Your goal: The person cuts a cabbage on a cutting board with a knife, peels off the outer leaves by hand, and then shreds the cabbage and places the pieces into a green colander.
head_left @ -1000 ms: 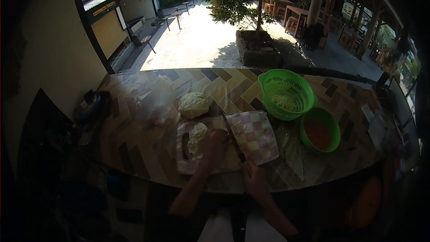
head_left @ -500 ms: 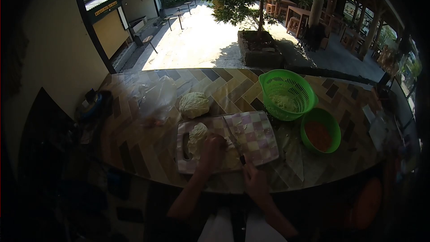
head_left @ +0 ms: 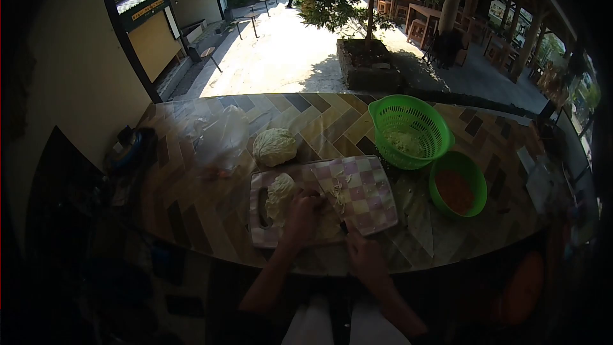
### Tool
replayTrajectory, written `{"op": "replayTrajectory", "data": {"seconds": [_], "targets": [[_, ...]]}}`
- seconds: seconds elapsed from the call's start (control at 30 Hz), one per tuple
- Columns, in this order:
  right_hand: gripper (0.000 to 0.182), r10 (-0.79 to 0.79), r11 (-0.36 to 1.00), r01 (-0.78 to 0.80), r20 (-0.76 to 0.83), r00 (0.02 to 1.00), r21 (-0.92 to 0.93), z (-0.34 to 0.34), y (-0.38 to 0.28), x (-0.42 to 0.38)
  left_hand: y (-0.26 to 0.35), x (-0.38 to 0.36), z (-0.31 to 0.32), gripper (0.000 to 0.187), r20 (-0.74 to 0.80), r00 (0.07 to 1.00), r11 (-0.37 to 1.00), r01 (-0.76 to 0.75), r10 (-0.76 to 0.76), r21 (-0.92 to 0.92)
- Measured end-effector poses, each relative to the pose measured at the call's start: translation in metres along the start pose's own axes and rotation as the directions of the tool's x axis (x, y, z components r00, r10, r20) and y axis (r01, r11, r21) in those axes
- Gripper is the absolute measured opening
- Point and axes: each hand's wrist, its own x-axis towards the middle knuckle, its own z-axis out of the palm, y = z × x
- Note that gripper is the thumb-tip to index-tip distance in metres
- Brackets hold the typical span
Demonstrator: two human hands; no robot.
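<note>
My right hand point(head_left: 365, 257) is closed round the dark handle of a knife point(head_left: 345, 226), its blade low over the cutting board and hard to make out in the shade. With curled fingers, my left hand point(head_left: 304, 209) presses a piece of cabbage down on the checkered cutting board point(head_left: 369, 185); most of that piece is hidden under the hand. Thin cabbage shreds point(head_left: 338, 197) lie just right of the blade. Beside my left hand, toward the board's handle slot, rests a larger cut chunk of cabbage point(head_left: 279, 193).
Behind the board sits a pale cabbage point(head_left: 274, 147), with a clear plastic bag point(head_left: 225, 133) to its left. A green colander point(head_left: 383, 115) containing shredded cabbage stands at the back right. Near it is a green bowl point(head_left: 479, 199) of orange shreds. Beyond the table's far edge stands a potted tree point(head_left: 369, 64).
The knife blade has dropped and shifted left toward my left hand. More shreds now show on the board to its right. My left hand stays nearly in place; the view has shifted slightly.
</note>
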Motion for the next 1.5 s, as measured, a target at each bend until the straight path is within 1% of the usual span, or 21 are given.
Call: {"op": "replayTrajectory", "data": {"seconds": [0.03, 0.1, 0.13, 0.2, 0.3, 0.4, 0.5, 0.6, 0.7, 0.8, 0.9, 0.93, 1.0, 1.1, 1.2, 1.23, 1.3, 1.33, 1.43, 1.5], "targets": [[0.046, -0.004, 1.000, 0.004, 0.005, 1.000, -0.008, -0.004, -0.001, 0.001, -0.001, 0.000, -0.001, 0.021, 0.004, 1.000, 1.000, -0.009, 0.008, 0.014], [0.047, -0.014, 1.000, 0.014, 0.014, 1.000, -0.020, -0.008, -0.004, 0.002, 0.000, -0.001, 0.000, 0.027, -0.002, 1.000, 0.999, 0.018, -0.018, -0.030], [0.046, -0.009, 0.998, 0.009, 0.017, 1.000, -0.056, -0.007, -0.005, 0.004, 0.001, 0.000, 0.000, 0.030, -0.005, 1.000, 0.998, 0.031, -0.031, -0.052], [0.045, 0.002, 0.991, 0.001, 0.027, 1.000, -0.132, -0.001, -0.008, 0.006, 0.002, 0.001, 0.000, 0.028, -0.017, 0.999, 0.997, 0.037, -0.038, -0.061], [0.044, -0.065, 0.972, 0.056, -0.029, 0.997, -0.229, 0.008, -0.004, 0.021, 0.001, -0.001, 0.005, 0.024, -0.045, 0.997, 0.996, 0.052, -0.055, -0.077], [0.045, -0.087, 0.988, 0.080, -0.052, 0.995, -0.130, 0.006, 0.007, 0.033, -0.001, -0.001, 0.006, 0.021, -0.065, 0.997, 0.997, 0.044, -0.048, -0.068], [0.047, -0.062, 0.998, 0.062, -0.004, 0.998, -0.006, -0.010, 0.003, 0.025, 0.001, -0.001, 0.004, 0.021, -0.062, 0.997, 0.997, 0.050, -0.053, -0.053], [0.047, -0.242, 0.969, 0.246, -0.137, 0.961, 0.020, -0.001, 0.010, 0.015, 0.005, -0.002, 0.003, 0.020, -0.059, 0.996, 0.998, 0.060, -0.062, -0.033], [0.047, -0.054, 0.998, 0.054, 0.001, 0.999, 0.034, -0.006, 0.000, 0.007, 0.004, -0.002, 0.005, 0.020, -0.082, 0.995, 0.998, 0.047, -0.050, -0.034], [0.047, -0.019, 0.997, 0.018, 0.001, 1.000, 0.073, 0.000, 0.006, 0.006, 0.004, -0.002, 0.004, 0.021, -0.080, 0.996, 0.999, 0.036, -0.039, -0.034], [0.047, -0.036, 0.999, 0.036, 0.002, 0.999, 0.019, 0.002, 0.007, 0.011, 0.001, -0.001, 0.005, 0.023, -0.072, 0.997, 0.998, 0.036, -0.039, -0.042], [0.048, -0.048, 0.998, 0.048, 0.008, 0.999, -0.036, 0.003, 0.008, 0.013, -0.001, -0.002, 0.006, 0.024, -0.070, 0.997, 0.998, 0.037, -0.041, -0.048], [0.050, -0.074, 0.987, 0.075, 0.017, 0.997, -0.143, 0.008, 0.008, 0.020, -0.003, -0.002, 0.005, 0.020, -0.043, 0.998, 0.998, 0.050, -0.052, -0.035], [0.049, -0.061, 0.974, 0.062, 0.010, 0.998, -0.218, 0.017, 0.004, 0.025, -0.012, -0.002, 0.011, 0.018, -0.029, 0.998, 0.998, 0.051, -0.051, -0.029], [0.049, -0.087, 0.983, 0.081, -0.026, 0.996, -0.162, 0.012, -0.001, 0.021, -0.013, -0.002, 0.011, 0.019, -0.044, 0.998, 0.999, 0.039, -0.040, -0.022], [0.048, -0.064, 0.982, 0.059, -0.022, 0.998, -0.180, 0.012, -0.003, 0.022, -0.012, -0.003, 0.011, 0.020, -0.052, 0.998, 0.999, 0.039, -0.040, -0.020], [0.047, -0.016, 0.976, 0.014, -0.010, 1.000, -0.216, 0.013, -0.007, 0.023, -0.016, -0.004, 0.014, 0.025, -0.075, 0.996, 0.996, 0.039, -0.045, -0.081], [0.048, -0.020, 0.972, 0.020, 0.002, 1.000, -0.234, 0.013, -0.006, 0.021, -0.019, -0.004, 0.016, 0.028, -0.085, 0.995, 0.993, 0.037, -0.046, -0.110], [0.050, -0.066, 0.962, 0.066, 0.009, 0.998, -0.267, 0.006, 0.006, 0.016, -0.021, -0.003, 0.016, 0.018, -0.109, 0.994, 0.999, 0.010, -0.015, -0.051], [0.054, -0.129, 0.958, 0.122, -0.009, 0.992, -0.259, 0.004, 0.018, 0.012, -0.011, -0.002, 0.010, 0.017, -0.078, 0.996, 0.997, 0.044, -0.049, -0.062]]}}
